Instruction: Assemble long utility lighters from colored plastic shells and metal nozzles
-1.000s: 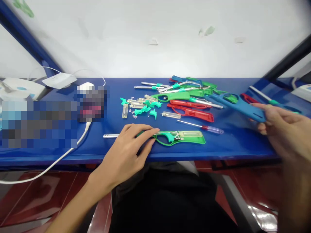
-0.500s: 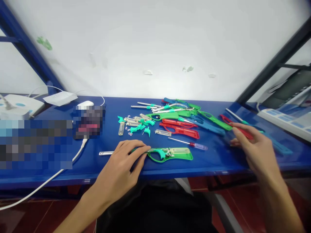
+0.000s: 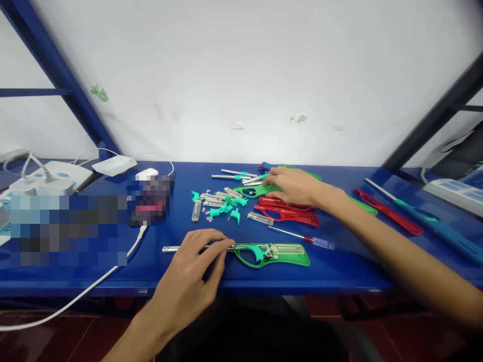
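Across the blue desk (image 3: 339, 266), the biggest change: the right forearm is now stretching over the right half of the parts, where a second ago the right hand (image 3: 294, 185) was holding a blue shell out to the right. That shell is no longer showing in its grasp; the arm is covering part of the layout, so where it is lying I cannot tell. Meaning, as I judge it: the hand is turning from the blue shell to the heap at the back, and the search among loose parts is going on while the open piece is waiting.

Left hand (image 3: 192, 266) is keeping its place on the open green lighter (image 3: 277, 259), which is lying near the front edge. Thumb and index are pinching about its front end; the silver tube (image 3: 170, 249) is poking out on the far side of the knuckles, and the handle is running clear of the fingertips to the right.

Right fingers are curling over the heap, thumb standing apart from them; a green shell (image 3: 256, 191) is showing in and beside that gap. Whether they are gripping it, I cannot tell.

Between the hands, red shells (image 3: 298, 215) are lying just below the right wrist, with a screwdriver (image 3: 317, 242) nearer the front.

Smaller: inside the open lighter, a clear tank (image 3: 289, 249) and a teal trigger (image 3: 258, 252) are sitting just beyond the left fingertips.
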The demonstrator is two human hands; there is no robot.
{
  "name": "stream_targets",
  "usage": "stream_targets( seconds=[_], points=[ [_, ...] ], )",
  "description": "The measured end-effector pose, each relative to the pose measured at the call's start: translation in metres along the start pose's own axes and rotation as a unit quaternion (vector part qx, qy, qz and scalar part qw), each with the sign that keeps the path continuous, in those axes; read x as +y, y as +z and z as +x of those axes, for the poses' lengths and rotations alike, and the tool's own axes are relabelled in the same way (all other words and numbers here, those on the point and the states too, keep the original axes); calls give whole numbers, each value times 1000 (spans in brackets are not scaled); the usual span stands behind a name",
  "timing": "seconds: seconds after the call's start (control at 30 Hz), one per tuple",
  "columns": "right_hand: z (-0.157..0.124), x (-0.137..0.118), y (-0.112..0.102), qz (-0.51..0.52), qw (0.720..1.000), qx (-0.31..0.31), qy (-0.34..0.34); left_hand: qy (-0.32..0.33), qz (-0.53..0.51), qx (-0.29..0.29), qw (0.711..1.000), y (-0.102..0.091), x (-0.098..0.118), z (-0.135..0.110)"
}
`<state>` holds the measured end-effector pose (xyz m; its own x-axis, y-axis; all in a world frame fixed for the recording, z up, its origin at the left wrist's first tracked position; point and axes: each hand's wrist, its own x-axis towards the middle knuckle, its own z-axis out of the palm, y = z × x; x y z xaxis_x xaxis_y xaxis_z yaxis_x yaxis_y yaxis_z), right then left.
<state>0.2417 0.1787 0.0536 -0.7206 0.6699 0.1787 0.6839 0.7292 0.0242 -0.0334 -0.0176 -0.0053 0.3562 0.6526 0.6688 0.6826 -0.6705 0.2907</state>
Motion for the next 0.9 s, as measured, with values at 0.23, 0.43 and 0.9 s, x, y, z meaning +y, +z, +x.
stream_targets(
  seconds=[0.23,0.43,0.9],
  points=[
    [-3,4,-8,-24,1000,0,-3,-9,-2,11,1000,0,1,0],
    [-8,1,-12,15,999,40,28,-18,-4,18,1000,1,2,1],
    [-113,-139,-36,430,868,167,184,-33,15,74,997,-11,18,-8]
  ],
)
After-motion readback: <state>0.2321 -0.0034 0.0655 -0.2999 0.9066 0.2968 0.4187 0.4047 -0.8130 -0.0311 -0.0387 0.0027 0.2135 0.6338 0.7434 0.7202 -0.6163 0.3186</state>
